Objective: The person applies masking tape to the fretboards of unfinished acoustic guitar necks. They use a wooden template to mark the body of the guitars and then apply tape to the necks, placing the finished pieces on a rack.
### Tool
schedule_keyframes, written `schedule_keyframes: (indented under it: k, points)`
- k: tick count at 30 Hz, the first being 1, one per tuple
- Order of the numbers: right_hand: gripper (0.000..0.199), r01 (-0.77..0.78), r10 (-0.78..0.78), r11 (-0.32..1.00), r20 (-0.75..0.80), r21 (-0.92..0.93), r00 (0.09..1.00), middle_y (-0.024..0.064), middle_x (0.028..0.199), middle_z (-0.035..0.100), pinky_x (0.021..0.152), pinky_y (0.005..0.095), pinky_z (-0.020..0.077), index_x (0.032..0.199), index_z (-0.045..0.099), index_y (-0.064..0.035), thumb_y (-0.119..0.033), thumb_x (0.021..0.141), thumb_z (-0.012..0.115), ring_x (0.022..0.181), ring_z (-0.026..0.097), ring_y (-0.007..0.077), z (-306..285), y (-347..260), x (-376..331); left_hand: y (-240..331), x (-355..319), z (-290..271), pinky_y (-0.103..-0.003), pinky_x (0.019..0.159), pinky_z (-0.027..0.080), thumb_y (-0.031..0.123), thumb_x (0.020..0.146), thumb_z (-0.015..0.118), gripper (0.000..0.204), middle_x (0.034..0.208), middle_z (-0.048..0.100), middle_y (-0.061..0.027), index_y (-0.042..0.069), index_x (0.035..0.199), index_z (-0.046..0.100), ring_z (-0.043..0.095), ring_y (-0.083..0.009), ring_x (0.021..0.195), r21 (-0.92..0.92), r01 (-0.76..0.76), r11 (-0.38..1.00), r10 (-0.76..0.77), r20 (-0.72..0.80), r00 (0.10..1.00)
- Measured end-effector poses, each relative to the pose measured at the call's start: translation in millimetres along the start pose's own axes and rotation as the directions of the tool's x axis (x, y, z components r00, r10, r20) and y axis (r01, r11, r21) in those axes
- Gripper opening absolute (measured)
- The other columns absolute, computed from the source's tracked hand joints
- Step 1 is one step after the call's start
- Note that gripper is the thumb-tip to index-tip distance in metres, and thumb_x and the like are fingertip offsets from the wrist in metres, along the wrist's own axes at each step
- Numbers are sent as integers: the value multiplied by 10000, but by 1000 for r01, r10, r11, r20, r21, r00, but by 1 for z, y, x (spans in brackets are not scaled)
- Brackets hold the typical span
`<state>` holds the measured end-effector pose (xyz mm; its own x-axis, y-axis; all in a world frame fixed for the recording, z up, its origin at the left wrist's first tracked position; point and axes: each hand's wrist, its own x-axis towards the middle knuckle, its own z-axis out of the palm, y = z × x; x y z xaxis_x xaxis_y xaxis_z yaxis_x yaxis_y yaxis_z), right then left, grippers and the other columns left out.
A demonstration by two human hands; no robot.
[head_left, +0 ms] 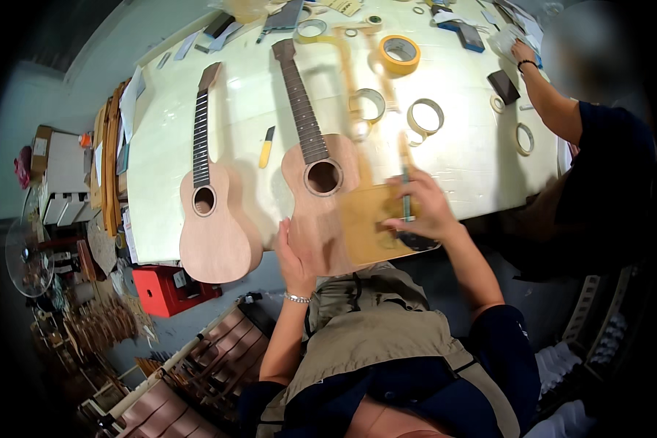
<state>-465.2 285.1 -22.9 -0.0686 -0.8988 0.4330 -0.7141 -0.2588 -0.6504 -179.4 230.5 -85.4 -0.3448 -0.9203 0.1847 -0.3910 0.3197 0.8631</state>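
Two unfinished wooden ukuleles lie on a pale worktable (pixel 460 146). The right ukulele (pixel 314 175) is in front of me; my left hand (pixel 293 255) rests flat against the lower left side of its body. A translucent yellow template sheet (pixel 369 223) covers the lower body, with a strip running up toward the table's far end. My right hand (pixel 420 212) presses on that sheet and grips a thin green-handled tool (pixel 406 193) upright. The left ukulele (pixel 210 212) lies apart, untouched.
Several rolls of masking tape (pixel 400 52) and a yellow utility knife (pixel 266 147) lie on the table. Another person's arm (pixel 555 102) works at the far right corner. A red box (pixel 169 288) and racks of wooden parts (pixel 197 365) stand below left.
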Motion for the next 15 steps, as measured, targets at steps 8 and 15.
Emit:
schedule_keyframes:
  k: [8, 15]
  points:
    - [507, 97, -84, 992, 146, -86, 986, -25, 897, 605, 1045, 475, 286, 958, 563, -121, -267, 549, 825, 926, 545, 212, 95, 8, 67, 2, -32, -5, -534, 1069, 184, 654, 695, 623, 1122, 1482, 118, -265, 41, 1456, 72, 151, -466, 1349, 289, -248, 925, 199, 190, 961]
    - [453, -6, 38, 995, 344, -95, 938, -62, 1023, 637, 1078, 490, 249, 923, 565, -129, -268, 575, 819, 936, 546, 206, 95, -5, 47, -4, -30, -6, -551, 1036, 250, 580, 634, 711, 1050, 1443, 144, -318, 57, 1418, 250, 197, -511, 1303, 332, -262, 906, 207, 193, 959]
